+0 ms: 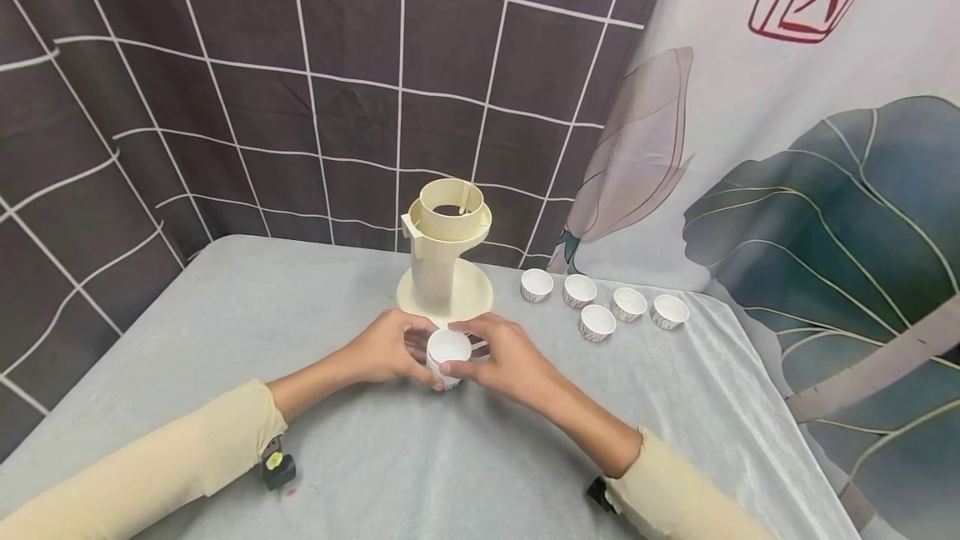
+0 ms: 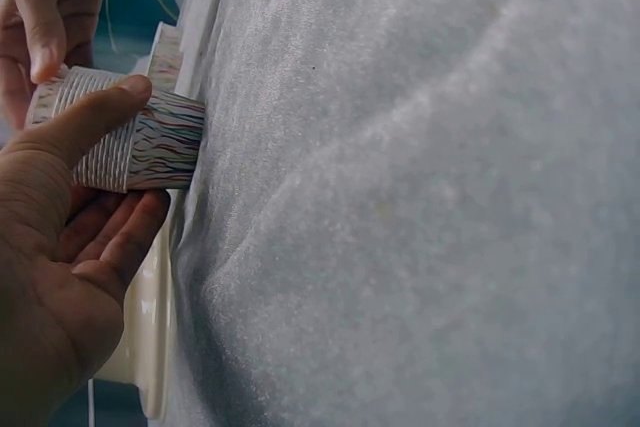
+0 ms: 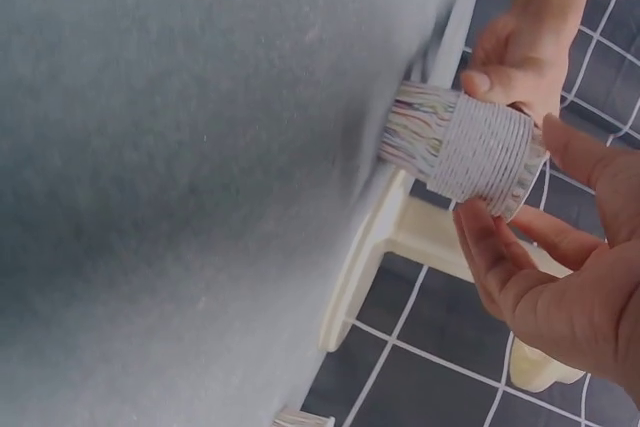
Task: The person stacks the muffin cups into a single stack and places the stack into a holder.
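Observation:
A nested stack of white paper baking cups (image 1: 449,346) with colourful wavy lines stands upright on the cloth, in front of the cream plastic stand. My left hand (image 1: 395,347) grips the stack from the left; in the left wrist view its thumb (image 2: 105,112) lies along the cups with the fingers on the opposite side. From the right, my right hand (image 1: 504,357) holds the top of the stack at the rim between thumb and fingers, as the right wrist view also shows with the stacked rims (image 3: 485,152) beside the fingertips.
The cream stand (image 1: 447,261), with an open ring on top and a round base, is just behind the hands. Several single paper cups (image 1: 597,322) sit at the back right. Grey cloth covers the table (image 1: 360,457); a dark gridded curtain (image 1: 345,23) hangs behind it.

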Tool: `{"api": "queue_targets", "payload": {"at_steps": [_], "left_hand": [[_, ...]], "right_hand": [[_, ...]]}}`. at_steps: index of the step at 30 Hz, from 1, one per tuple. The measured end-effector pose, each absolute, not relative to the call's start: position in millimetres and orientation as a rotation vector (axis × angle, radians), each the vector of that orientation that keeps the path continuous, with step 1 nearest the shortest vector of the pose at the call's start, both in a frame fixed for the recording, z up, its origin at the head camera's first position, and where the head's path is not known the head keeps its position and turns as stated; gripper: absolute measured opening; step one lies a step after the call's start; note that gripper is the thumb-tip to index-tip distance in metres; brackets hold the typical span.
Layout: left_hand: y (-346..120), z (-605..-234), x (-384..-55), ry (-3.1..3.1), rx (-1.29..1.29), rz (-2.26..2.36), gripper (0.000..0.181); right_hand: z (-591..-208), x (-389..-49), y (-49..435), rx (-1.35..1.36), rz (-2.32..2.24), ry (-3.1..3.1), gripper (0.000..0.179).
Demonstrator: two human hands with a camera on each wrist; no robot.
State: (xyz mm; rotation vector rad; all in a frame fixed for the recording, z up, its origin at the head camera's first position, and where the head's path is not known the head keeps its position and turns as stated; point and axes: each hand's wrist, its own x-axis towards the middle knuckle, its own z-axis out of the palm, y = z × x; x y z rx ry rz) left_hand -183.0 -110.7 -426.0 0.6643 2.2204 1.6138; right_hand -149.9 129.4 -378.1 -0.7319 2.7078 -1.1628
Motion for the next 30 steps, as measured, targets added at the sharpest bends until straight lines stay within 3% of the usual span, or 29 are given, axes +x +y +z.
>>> {"api": "queue_targets", "payload": {"at_steps": [20,30], "left_hand": [[-110.8,-431.9,-184.2,2.158,0.659,1.660,0.052],[-109.7,-430.5,-183.0,2.225,0.647,1.631,0.050]], "right_hand": [[-377.0,-155.7,118.9,-0.537,-1.164,2.713,0.054],[-376.6,-152.4,117.1,-0.563,-1.134,2.784,0.048]]}}
